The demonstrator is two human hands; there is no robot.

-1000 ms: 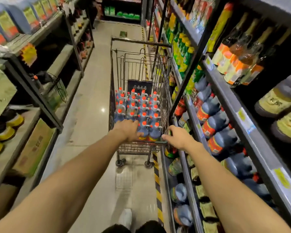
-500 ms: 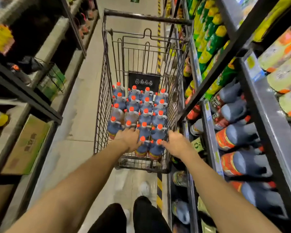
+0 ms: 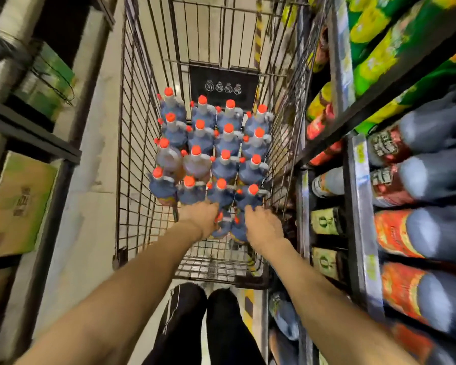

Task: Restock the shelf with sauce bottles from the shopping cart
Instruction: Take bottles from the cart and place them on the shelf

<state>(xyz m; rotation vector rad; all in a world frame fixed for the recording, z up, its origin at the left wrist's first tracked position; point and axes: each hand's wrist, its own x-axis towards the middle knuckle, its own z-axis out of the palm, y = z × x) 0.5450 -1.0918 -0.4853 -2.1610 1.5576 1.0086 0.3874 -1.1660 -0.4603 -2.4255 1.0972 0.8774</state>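
The wire shopping cart stands in front of me and holds several blue-grey sauce bottles with orange-red caps, upright in rows. Both my arms reach into its near end. My left hand curls down over the nearest bottle in the front row, fingers hidden below the hand. My right hand curls over the neighbouring front bottle beside the cart's right wall. On the right, the shelf carries matching bottles with red labels.
Green and yellow bottles fill the shelf above on the right. A cardboard box and a green wire basket sit on the left shelving. My legs in black trousers stand at the cart's near end, in a narrow aisle.
The view has closed in and tilted down over the cart. Both hands have stayed on the nearest row of bottles and sunk a little deeper into the cart.
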